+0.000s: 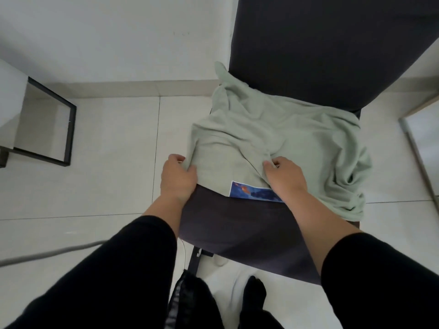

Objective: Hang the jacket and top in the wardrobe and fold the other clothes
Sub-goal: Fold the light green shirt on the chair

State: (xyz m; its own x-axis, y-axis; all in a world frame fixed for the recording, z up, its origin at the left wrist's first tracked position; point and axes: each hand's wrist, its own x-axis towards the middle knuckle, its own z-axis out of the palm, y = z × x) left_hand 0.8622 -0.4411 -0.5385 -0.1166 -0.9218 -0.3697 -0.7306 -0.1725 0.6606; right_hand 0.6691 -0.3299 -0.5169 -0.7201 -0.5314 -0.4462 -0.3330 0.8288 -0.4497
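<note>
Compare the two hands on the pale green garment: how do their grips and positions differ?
The left hand grips the pale green garment at its left edge, beside the chair seat; the right hand pinches a raised fold nearer the garment's middle. The left hand lies clear of the blue printed patch; the right wrist covers part of it. Both hold fabric with curled fingers, and both arms wear black sleeves pushed up.

Both forearms are bare below black sleeves (133,264) pushed up toward the elbows. Black trousers (190,302) show at six o'clock, with a black-socked foot (254,295) just beside them.
</note>
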